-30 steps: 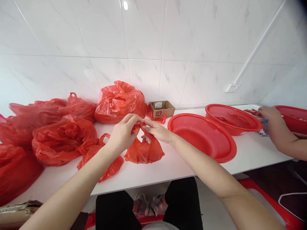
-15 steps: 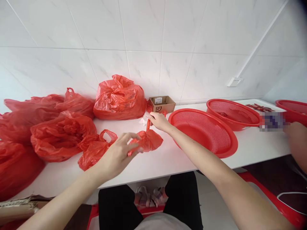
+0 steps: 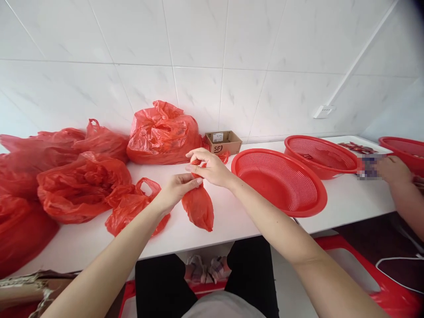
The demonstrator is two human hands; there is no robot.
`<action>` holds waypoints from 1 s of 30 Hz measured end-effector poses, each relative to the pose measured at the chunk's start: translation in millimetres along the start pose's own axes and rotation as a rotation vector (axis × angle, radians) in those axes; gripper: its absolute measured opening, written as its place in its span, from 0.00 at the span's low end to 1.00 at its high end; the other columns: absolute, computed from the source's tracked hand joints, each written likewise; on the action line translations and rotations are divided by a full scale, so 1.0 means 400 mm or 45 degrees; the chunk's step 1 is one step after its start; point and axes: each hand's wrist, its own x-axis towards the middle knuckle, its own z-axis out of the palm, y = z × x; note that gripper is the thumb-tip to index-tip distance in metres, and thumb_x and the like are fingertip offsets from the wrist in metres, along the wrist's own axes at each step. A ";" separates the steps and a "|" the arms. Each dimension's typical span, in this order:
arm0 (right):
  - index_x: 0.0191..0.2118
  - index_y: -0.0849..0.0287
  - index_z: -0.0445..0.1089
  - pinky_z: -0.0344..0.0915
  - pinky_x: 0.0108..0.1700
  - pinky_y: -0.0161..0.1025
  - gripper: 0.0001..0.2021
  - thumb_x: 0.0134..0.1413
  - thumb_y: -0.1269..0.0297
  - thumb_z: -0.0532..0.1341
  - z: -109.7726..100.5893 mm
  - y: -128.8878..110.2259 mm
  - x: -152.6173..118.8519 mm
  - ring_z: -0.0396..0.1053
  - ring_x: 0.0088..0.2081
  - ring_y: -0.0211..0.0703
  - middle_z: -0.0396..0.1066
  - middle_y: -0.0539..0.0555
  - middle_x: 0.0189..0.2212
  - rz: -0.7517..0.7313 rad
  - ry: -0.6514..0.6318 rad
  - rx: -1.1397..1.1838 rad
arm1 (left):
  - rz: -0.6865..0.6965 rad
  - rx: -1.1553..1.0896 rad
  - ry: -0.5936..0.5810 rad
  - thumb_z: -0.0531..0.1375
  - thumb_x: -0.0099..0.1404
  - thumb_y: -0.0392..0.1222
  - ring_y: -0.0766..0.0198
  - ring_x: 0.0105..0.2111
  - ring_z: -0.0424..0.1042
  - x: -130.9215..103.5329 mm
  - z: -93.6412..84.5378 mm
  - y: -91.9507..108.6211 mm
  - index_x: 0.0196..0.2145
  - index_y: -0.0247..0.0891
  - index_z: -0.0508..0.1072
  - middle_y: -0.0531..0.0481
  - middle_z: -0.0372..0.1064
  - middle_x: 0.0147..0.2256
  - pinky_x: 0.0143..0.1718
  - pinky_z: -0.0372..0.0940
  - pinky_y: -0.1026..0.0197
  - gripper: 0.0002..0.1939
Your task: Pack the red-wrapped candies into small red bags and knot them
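Observation:
A small red plastic bag (image 3: 198, 206) hangs between my hands just above the white table, its gathered neck pinched at the top. My left hand (image 3: 179, 189) is closed on the neck from the left side. Above it, my right hand (image 3: 210, 168) grips the twisted top of the same bag with thumb and fingers. What the bag contains cannot be made out. Left of my left hand lies another small red bag (image 3: 132, 212) with a loop handle. A red plastic basket (image 3: 274, 183) stands right of my right hand.
Large red bags crowd the left side, including an open-topped bag (image 3: 82, 190) and a full bag (image 3: 162, 137) by the wall. A small cardboard box (image 3: 223, 143) stands behind. Another basket (image 3: 321, 154) and a co-worker's hand (image 3: 394, 170) are at the right.
My left hand has moved up and right and closed on the bag's neck. The bag has turned from lying sideways to hanging lengthwise. The co-worker's hand has come further into view.

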 end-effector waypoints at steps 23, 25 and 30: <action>0.30 0.59 0.73 0.64 0.37 0.39 0.07 0.46 0.62 0.68 0.137 0.055 -0.164 0.68 0.31 0.41 0.72 0.50 0.28 0.759 -0.478 0.331 | 0.326 -0.152 0.321 0.66 0.59 0.51 0.67 0.28 0.66 -0.014 0.051 -0.012 0.18 0.36 0.71 0.51 0.66 0.22 0.31 0.60 0.65 0.20; 0.32 0.58 0.75 0.64 0.40 0.40 0.07 0.49 0.60 0.67 0.140 0.063 -0.174 0.69 0.33 0.43 0.72 0.51 0.29 0.698 -0.496 0.339 | 0.328 -0.149 0.313 0.66 0.59 0.51 0.66 0.29 0.67 -0.015 0.048 -0.016 0.18 0.36 0.72 0.51 0.66 0.23 0.33 0.61 0.65 0.20; 0.46 0.56 0.72 0.64 0.46 0.42 0.26 0.44 0.46 0.70 0.112 0.084 -0.184 0.69 0.41 0.45 0.72 0.52 0.38 0.582 -0.438 0.530 | 0.298 -0.186 0.271 0.65 0.59 0.54 0.68 0.28 0.65 -0.025 0.025 -0.013 0.20 0.37 0.72 0.51 0.68 0.25 0.34 0.62 0.64 0.19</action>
